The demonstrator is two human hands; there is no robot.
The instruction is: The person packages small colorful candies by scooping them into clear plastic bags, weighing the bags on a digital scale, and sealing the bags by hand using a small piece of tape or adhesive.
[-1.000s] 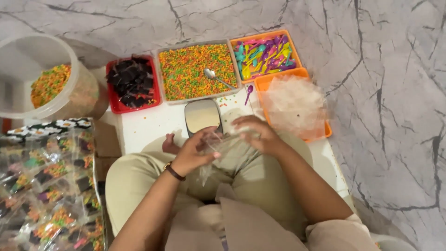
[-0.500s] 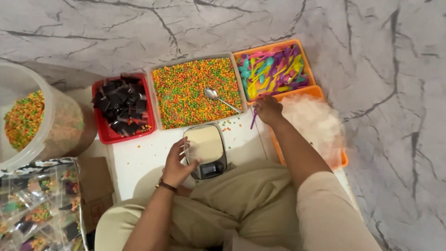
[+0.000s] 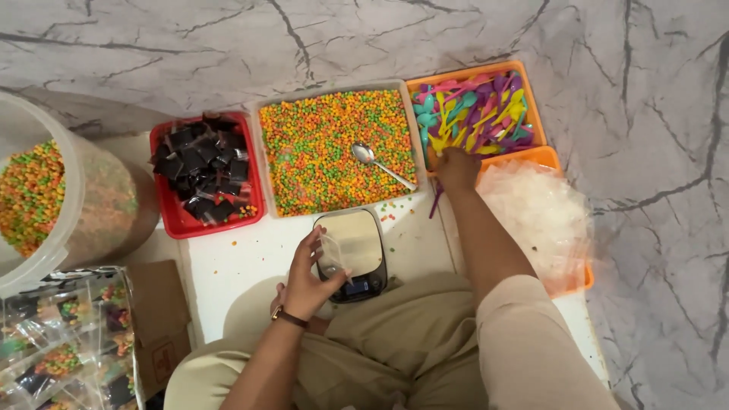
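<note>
Small clear bag (image 3: 332, 254) upright on scale (image 3: 357, 254); purple spoon (image 3: 436, 203) hanging.

Small clear pouch (image 3: 332, 254) over grey scale's dark screen (image 3: 357, 286); filled clear packets (image 3: 64, 342) bottom-left.

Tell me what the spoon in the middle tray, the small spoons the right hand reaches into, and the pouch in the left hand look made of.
Spoon: likely polished metal, silvery glints. Small spoons: seemingly matte plastic, bright colours. Pouch: thin clear plastic film, see-through.
</note>
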